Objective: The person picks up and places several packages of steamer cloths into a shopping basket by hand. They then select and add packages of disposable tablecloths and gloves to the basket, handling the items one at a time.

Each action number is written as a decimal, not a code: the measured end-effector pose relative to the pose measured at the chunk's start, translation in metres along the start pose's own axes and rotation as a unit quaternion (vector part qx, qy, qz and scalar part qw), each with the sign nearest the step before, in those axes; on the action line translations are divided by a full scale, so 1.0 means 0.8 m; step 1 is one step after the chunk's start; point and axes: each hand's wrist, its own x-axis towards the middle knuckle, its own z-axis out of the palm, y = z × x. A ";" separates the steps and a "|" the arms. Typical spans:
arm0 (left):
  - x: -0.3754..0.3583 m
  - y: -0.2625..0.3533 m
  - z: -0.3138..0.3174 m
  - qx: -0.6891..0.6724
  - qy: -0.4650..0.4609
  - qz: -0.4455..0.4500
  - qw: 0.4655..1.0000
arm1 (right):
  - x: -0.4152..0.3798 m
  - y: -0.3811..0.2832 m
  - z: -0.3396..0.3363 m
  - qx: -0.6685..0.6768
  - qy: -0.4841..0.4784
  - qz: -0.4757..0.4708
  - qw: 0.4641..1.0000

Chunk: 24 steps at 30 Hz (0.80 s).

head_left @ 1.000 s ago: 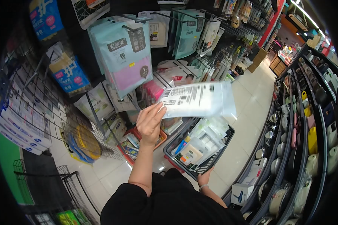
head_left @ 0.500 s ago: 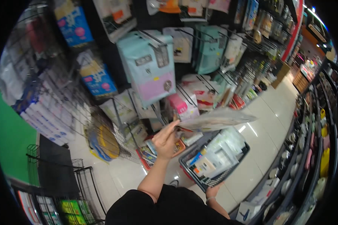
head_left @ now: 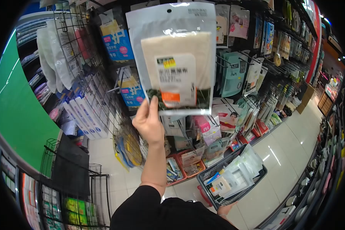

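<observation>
My left hand (head_left: pixel 149 122) pinches the lower left corner of a clear-and-white bag (head_left: pixel 176 57) with folded beige cloth inside. The bag is upright, its labelled front facing me, with yellow and orange stickers on the label. Lower down, my right hand (head_left: pixel 227 209) grips the near edge of a dark plastic basket (head_left: pixel 243 188); most of its fingers are hidden beneath the basket. Inside the basket lie several packaged items, among them a beige pack with an orange sticker (head_left: pixel 219 186).
Hanging packs, including a teal one (head_left: pixel 234 73), fill the rack ahead. A wire grid (head_left: pixel 99 96) stands at left, above a black wire stand (head_left: pixel 99 184). Red bins (head_left: pixel 193 168) sit low in front. Shelves of utensils (head_left: pixel 312 168) line the right.
The bag in my left hand has risen and turned from nearly edge-on to face me. The teal-and-purple pack is now hidden behind it. The view has shifted, and the basket appears lower and farther right.
</observation>
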 end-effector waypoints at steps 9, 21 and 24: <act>0.085 0.013 0.055 -0.040 -0.017 0.044 0.998 | -0.001 0.010 0.001 0.032 0.005 -0.019 0.999; 0.108 0.049 0.069 0.012 -0.008 0.081 0.997 | -0.020 -0.016 -0.019 -0.036 0.042 -0.032 0.998; 0.102 0.060 0.065 0.048 0.001 0.093 0.994 | -0.003 0.011 0.003 0.011 0.032 -0.023 0.999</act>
